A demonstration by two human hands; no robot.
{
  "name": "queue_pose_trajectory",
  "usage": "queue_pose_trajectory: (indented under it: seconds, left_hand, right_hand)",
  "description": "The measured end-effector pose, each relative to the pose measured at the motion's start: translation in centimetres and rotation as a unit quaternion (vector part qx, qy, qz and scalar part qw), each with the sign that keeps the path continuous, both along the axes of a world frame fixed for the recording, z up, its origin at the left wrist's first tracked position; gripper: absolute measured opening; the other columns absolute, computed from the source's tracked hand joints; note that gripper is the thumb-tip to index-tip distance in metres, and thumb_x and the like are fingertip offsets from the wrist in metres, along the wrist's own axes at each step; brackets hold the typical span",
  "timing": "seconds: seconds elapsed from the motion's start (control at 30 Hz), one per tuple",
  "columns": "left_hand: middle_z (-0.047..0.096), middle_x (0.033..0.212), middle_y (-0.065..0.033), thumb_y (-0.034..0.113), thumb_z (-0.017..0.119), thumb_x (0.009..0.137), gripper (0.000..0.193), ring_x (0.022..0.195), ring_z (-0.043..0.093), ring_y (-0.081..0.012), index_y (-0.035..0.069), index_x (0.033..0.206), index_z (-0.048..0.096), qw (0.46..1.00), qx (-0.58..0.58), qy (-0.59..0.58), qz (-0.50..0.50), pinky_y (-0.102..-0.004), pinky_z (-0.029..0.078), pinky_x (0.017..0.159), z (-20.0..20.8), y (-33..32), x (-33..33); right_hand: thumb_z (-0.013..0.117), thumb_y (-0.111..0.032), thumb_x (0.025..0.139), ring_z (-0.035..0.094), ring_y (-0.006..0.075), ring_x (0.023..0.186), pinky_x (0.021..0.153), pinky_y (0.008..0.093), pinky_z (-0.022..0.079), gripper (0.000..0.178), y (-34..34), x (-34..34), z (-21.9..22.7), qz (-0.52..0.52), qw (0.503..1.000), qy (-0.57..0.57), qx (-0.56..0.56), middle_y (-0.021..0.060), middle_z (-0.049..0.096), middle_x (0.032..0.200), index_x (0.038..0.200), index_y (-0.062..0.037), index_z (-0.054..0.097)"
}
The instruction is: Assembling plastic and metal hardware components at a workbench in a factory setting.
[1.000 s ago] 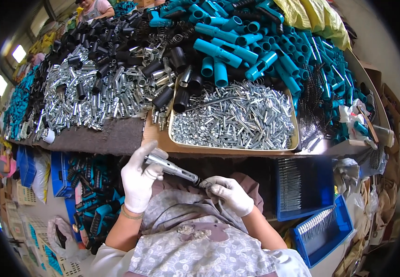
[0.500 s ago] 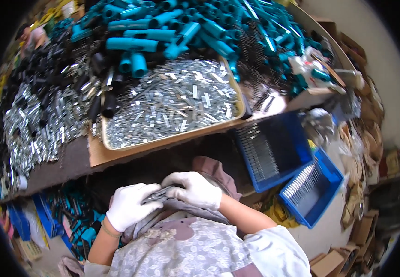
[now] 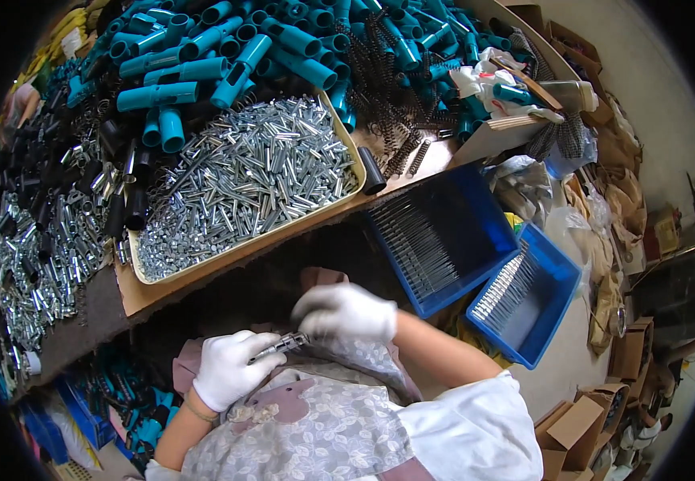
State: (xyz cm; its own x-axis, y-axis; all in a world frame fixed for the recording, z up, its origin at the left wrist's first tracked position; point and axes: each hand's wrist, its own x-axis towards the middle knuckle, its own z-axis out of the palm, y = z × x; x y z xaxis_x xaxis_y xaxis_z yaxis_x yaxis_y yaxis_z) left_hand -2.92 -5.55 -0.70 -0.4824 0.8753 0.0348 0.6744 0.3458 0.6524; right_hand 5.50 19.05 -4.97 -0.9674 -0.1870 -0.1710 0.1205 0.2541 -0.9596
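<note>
Silver metal parts (image 3: 46,268) crowd the left of the tabletop (image 3: 87,317); beside them sits a cream tray (image 3: 354,152) of pins. Below, the left hand (image 3: 235,369) pinches a metal tube (image 3: 287,344); the right hand (image 3: 347,313) blurs at its end, finger state unclear. Rightward, two blue bins (image 3: 536,325) overlap.

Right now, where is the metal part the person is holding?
In the head view, the metal part is below centre and slightly left, held by the left hand, its right end beside the blurred right hand.
</note>
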Motion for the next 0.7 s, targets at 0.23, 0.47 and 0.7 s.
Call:
queue_pose_trajectory:
  seconds: [0.23,0.47,0.7]
  left_hand:
    - [0.073,0.086,-0.0127,0.005,0.071,0.079,0.024,0.074,0.068,-0.0164,-0.005,0.101,0.071,0.936,0.084,-0.231,0.251,-0.028,0.053,0.067,-1.4,-2.1,0.6]
    - [0.069,0.085,-0.0049,0.004,0.07,0.086,0.026,0.067,0.059,-0.0066,-0.006,0.11,0.068,0.863,0.125,-0.381,0.309,-0.0209,0.048,0.061,-1.8,-3.0,1.0]
    - [0.069,0.085,-0.0044,0.006,0.071,0.087,0.028,0.068,0.059,-0.0061,-0.007,0.112,0.067,0.855,0.13,-0.394,0.312,-0.0208,0.048,0.062,-1.5,-3.6,1.1]
  right_hand:
    - [0.062,-0.008,0.078,0.063,0.0388,0.09,0.08,0.0458,0.053,0.011,16.2,6.4,-11.4,-0.226,0.821,0.017,0.525,0.0175,0.066,0.091,0.085,-0.0073,0.071]
    - [0.059,-0.006,0.079,0.064,0.0361,0.098,0.083,0.045,0.053,0.026,16.1,6.0,-12.4,-0.071,0.785,-0.032,0.614,0.0172,0.066,0.102,0.102,-0.0079,0.069]
    - [0.056,-0.008,0.084,0.069,0.0373,0.095,0.082,0.045,0.056,0.027,16.0,4.8,-11.2,0.008,0.752,-0.123,0.647,0.0197,0.07,0.101,0.105,-0.0092,0.072]
